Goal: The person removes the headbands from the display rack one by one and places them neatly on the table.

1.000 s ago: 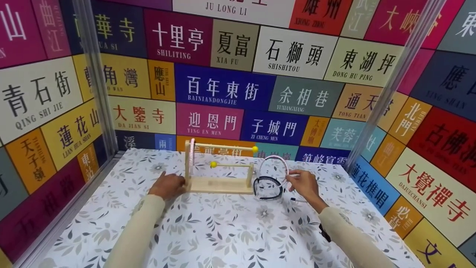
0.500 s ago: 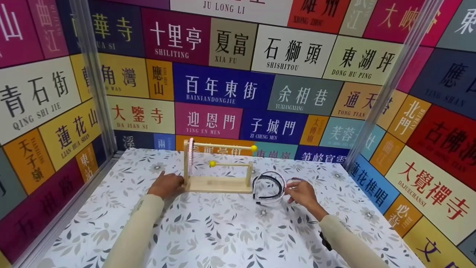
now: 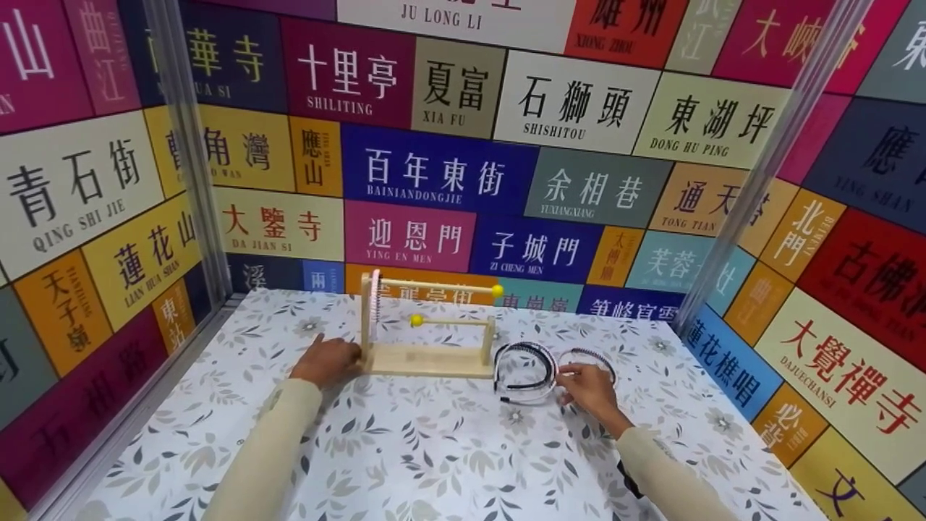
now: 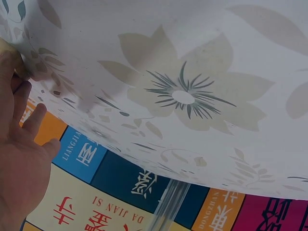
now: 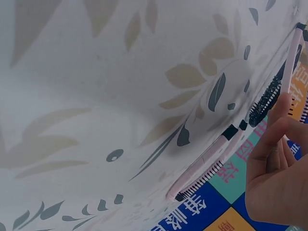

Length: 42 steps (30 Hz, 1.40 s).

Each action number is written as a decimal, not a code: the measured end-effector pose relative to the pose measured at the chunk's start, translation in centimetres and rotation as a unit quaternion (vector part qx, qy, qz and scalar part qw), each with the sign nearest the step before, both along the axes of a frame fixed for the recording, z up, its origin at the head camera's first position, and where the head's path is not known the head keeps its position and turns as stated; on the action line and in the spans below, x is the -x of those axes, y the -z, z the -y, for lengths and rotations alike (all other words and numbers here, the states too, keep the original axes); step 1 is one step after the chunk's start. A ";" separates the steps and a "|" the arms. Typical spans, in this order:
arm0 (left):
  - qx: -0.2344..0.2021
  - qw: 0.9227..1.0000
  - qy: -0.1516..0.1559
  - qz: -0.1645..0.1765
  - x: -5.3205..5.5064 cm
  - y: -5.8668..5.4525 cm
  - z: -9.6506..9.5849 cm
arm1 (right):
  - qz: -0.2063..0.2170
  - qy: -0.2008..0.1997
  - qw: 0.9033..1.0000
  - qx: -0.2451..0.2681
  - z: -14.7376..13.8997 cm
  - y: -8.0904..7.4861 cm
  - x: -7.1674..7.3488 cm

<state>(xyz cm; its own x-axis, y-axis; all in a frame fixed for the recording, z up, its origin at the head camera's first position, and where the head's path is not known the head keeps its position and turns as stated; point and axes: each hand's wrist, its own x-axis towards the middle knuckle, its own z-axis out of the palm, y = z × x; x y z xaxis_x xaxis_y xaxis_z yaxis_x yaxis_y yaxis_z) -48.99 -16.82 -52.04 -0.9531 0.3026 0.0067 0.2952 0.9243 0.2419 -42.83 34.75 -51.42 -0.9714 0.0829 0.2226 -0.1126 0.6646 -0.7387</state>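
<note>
My left hand (image 3: 327,362) grips the left end of a wooden stand (image 3: 427,360), its fingertips at the wood's edge in the left wrist view. A pink headband (image 3: 375,307) hangs from the stand's upper rod, against the left post. To the right of the stand, my right hand (image 3: 589,385) pinches another pink headband (image 5: 291,62) between thumb and fingers. That one overlaps a black toothed headband (image 5: 267,100) low over the table. Partly behind the right hand, a further pink headband (image 5: 202,163) with dark teeth and black tips lies on the table.
Yellow balls (image 3: 497,291) cap the free ends of the stand's two rods, the lower rod pointing left. A white leaf-patterned cloth (image 3: 434,449) covers the table. Panels of colourful lettering (image 3: 434,166) rise behind, with clear upright posts (image 3: 189,145) at the corners.
The right hand has lowered its pink headband from upright above the black one to low over the table, exposing the headband behind the hand. The left hand and stand hold their place.
</note>
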 end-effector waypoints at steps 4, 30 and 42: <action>-0.002 1.000 0.000 0.002 0.0 0.1 0.0 | -0.001 0.010 1.000 -0.014 0.2 0.2 0.0; -0.005 1.000 -0.003 -0.005 -0.5 -0.2 0.0 | -0.001 -0.009 1.000 -0.016 3.3 -3.2 0.7; 0.008 1.000 0.007 -0.012 -0.6 -0.4 0.1 | 0.005 -0.049 0.999 -0.008 8.6 -5.0 2.0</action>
